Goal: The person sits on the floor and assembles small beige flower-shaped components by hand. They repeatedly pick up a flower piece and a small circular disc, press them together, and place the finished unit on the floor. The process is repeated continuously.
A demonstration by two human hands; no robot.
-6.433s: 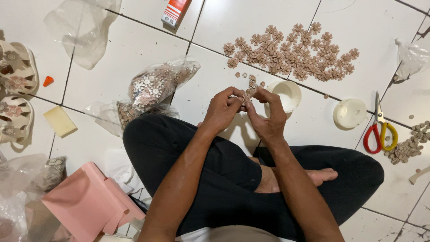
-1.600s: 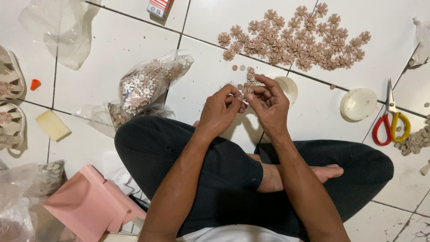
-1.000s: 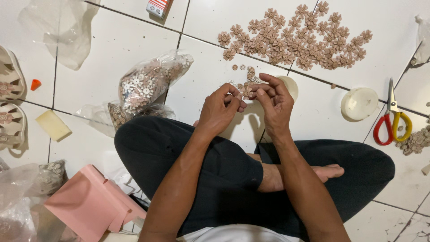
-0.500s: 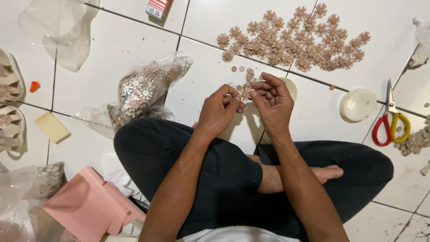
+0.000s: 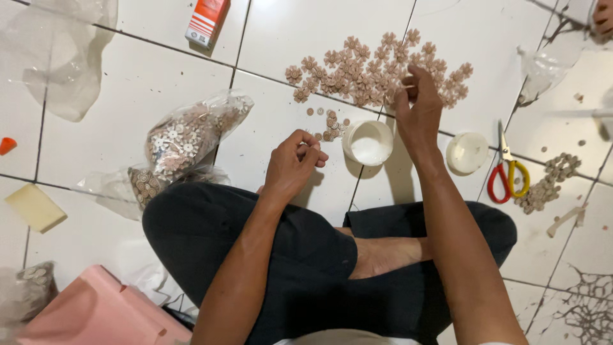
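- White tiled floor [image 5: 128, 108] w/ dark grout lines; person sits cross-legged on it in dark trousers, 1 bare foot [image 5: 383, 254] showing between the knees.
- Right hand [image 5: 418, 105] stretched fwd, fingertips pinched together at the near edge of the heap of tan flower-shaped pieces [image 5: 377, 70]; looks like 1 small piece nipped between thumb + forefinger, too small to be sure.
- Heap: several dozen pieces, too many and too overlapped to count; lies just beyond and under the right fingers.
- Left hand [image 5: 294, 166] held lower, fingers curled shut, thumb against forefinger; can't tell if anything is in the pinch.
- Small loose cluster of pieces [image 5: 329, 124], abt a dozen, just beyond the left fingertips, between both hands.
- 2 round white containers: 1 cup [image 5: 368, 142] between the two hands, 1 lid-like dish [image 5: 467, 152] just right of the right wrist.
- 1 pair of scissors [image 5: 507, 172], red + yellow handles, further right of the dish.
- 1 strip of joined pieces [image 5: 546, 185] past the scissors.
- 2 clear bags of pieces [image 5: 185, 137] left of the left hand, well apart from the fingers.
- 1 orange-white box [image 5: 207, 20] at the far side, 1 yellow block [image 5: 35, 207] and 1 pink object [image 5: 96, 313] at the near left.
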